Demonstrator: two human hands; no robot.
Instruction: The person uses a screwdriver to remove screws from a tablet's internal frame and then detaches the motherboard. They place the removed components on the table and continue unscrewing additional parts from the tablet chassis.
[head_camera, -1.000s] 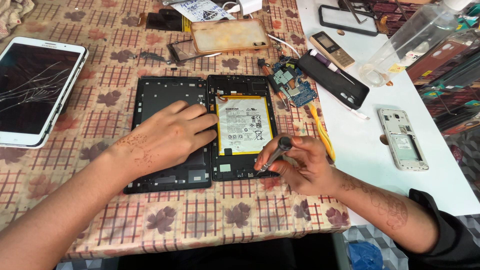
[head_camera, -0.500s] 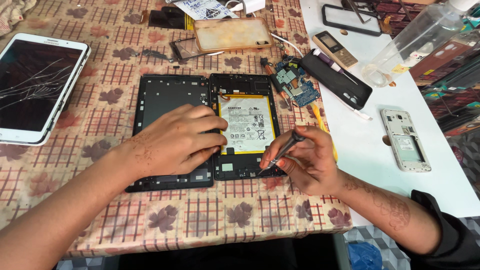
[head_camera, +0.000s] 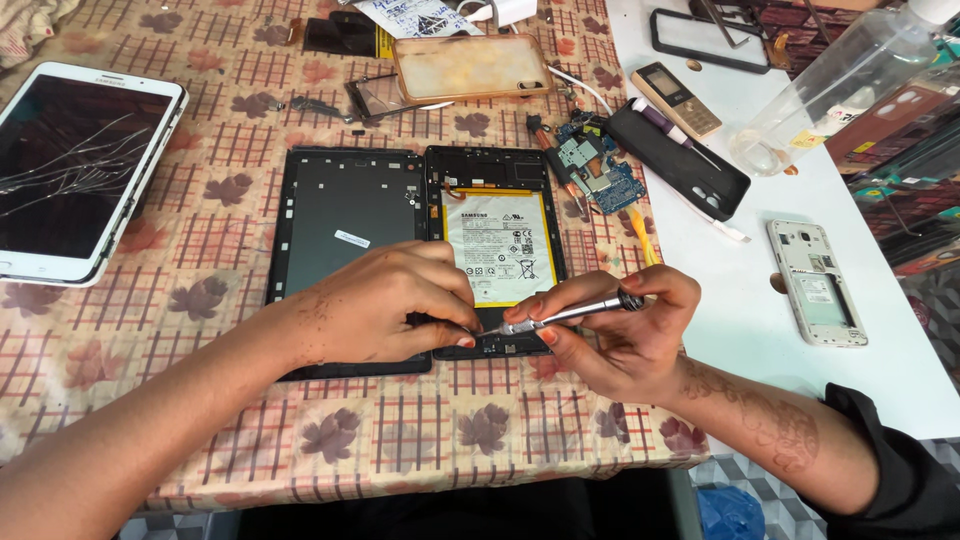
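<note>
The right hand (head_camera: 625, 335) grips a slim metal screwdriver (head_camera: 565, 315) between thumb and fingers, closed around its shaft, with the tip pointing left and down onto the lower edge of an opened tablet body (head_camera: 497, 250). The left hand (head_camera: 385, 305) lies curled, palm down, across the seam between that body and the black back cover (head_camera: 340, 215) lying just beside it on the left; its fingertips press on the lower part of the frame, touching it near the screwdriver tip, and it holds nothing loose.

The opened tablet rests near the middle of the worktop (head_camera: 200, 400), which is covered by a checked cloth with a leaf pattern. A white battery (head_camera: 500, 245) fills most of the tablet's inside.

To the far left sits 1 white tablet with a cracked screen (head_camera: 75, 170). Above the work lies a clear phone case (head_camera: 470, 65). A blue circuit board (head_camera: 600, 175) sits just right of the tablet's top corner, next to a black phone cover (head_camera: 680, 160). Further right, on the white surface, are a small bar phone (head_camera: 680, 100), a clear plastic bottle (head_camera: 830, 85) lying tilted, and a white phone frame (head_camera: 817, 282).
</note>
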